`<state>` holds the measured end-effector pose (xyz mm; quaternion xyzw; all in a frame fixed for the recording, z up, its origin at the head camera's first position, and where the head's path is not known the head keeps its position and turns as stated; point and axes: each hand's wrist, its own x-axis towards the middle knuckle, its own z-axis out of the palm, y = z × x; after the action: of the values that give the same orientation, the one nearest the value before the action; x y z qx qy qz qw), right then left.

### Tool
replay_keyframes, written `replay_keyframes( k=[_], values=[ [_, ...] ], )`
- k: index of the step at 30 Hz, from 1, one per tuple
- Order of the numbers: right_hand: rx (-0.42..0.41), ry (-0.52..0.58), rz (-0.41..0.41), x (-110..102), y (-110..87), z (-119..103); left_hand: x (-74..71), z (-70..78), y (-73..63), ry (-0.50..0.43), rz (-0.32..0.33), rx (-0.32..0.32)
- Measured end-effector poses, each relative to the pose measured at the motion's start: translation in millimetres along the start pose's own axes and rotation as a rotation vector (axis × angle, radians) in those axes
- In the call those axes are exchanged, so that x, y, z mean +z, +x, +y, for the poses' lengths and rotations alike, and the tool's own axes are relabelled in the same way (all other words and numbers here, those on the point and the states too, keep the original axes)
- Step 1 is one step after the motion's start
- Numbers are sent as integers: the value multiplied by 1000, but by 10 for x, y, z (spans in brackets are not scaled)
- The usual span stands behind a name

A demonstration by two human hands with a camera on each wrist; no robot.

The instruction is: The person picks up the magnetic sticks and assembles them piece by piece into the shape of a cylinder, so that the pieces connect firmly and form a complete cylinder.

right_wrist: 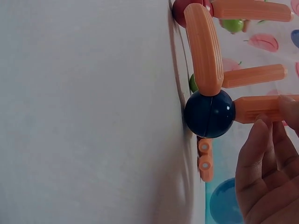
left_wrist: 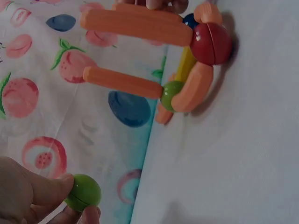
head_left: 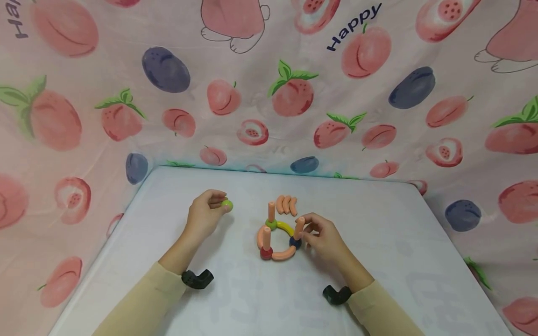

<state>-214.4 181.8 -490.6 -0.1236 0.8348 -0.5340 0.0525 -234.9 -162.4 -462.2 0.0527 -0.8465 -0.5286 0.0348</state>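
Evidently the loose green ball [head_left: 227,205] is a small, light piece: in the head view it sits left of the frame's middle, raised above the white table [head_left: 235,294], and the left hand [head_left: 205,212] pinches it between thumb and fingers. Its surface shines in the left wrist view, at the lower left, so I judge it hard, smooth and a little slippery; a thumb opposed by fingertips around its widest part seems the safest hold.

The right hand [head_left: 321,235] also grips: at the right edge of its own wrist view, thumb and fingers pinch the upper part of an upright orange rod [head_left: 299,227], whose foot meets the dark blue ball [head_left: 295,243]. That rod looks stiff, and its ribbed sides should give fingers good purchase. Holding it low, near the ball, would probably strain the joint less than pushing at the top.

The ring itself lies just right of centre in the head view, with the red ball [head_left: 266,253] at its lower left, a second green ball [head_left: 271,225] at the top and a yellow curved piece [head_left: 286,228] towards the blue one. It looks light and easily nudged, unlikely to break but liable to come apart.
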Motion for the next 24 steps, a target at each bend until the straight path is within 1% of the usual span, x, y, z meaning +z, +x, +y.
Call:
replay_keyframes(
  k=[7, 13, 19, 24],
  values=[
    [-4, -10, 0, -5, 8, 10, 187, 269, -28, -136, -111, 55],
    [-19, -8, 4, -7, -1, 1, 330, 456, -7, -192, -161, 91],
    [-26, 5, -6, -7, -3, 20, 431, 580, 24, -233, -195, 128],
    [-14, 8, -2, -4, -1, 29, 517, 624, 55, -244, -221, 151]
  ],
)
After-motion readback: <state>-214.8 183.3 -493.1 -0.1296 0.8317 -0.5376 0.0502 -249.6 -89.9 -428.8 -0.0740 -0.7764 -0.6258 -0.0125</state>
